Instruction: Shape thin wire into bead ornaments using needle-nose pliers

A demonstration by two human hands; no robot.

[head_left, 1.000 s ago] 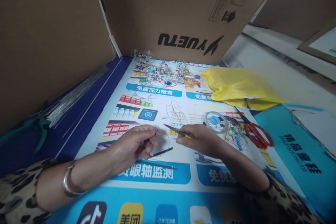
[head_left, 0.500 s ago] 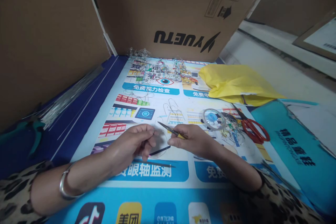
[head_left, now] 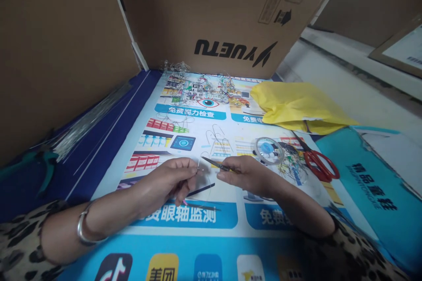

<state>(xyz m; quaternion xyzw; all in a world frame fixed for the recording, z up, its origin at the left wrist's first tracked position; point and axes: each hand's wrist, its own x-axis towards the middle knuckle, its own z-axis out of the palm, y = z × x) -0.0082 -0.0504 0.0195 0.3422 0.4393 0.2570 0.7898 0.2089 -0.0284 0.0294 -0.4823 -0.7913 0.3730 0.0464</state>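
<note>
My left hand (head_left: 171, 180) is closed in a pinch on a thin wire piece (head_left: 199, 167) at its fingertips, and a thin dark stick (head_left: 201, 190) juts out to the right from under its fingers. My right hand (head_left: 245, 174) grips small pliers with a yellow handle (head_left: 216, 164). Their dark tip points left at the wire, a short gap away. Both hands rest low over a printed blue and white poster (head_left: 184, 215) that covers the table. Bent wire loops (head_left: 216, 135) lie on the poster just beyond the hands.
A clear spool (head_left: 269, 148) and red scissors (head_left: 319, 163) lie to the right, with a yellow bag (head_left: 296, 106) behind them. Straight wires (head_left: 85, 122) and green pliers (head_left: 46, 162) lie at the left. Cardboard boxes (head_left: 224, 13) wall the back. Tangled finished wire pieces (head_left: 201, 88) lie by the box.
My hands have stayed close together; the pliers tip has shifted slightly, staying close to the wire pinched in my left hand. The camera view has shifted a little.
</note>
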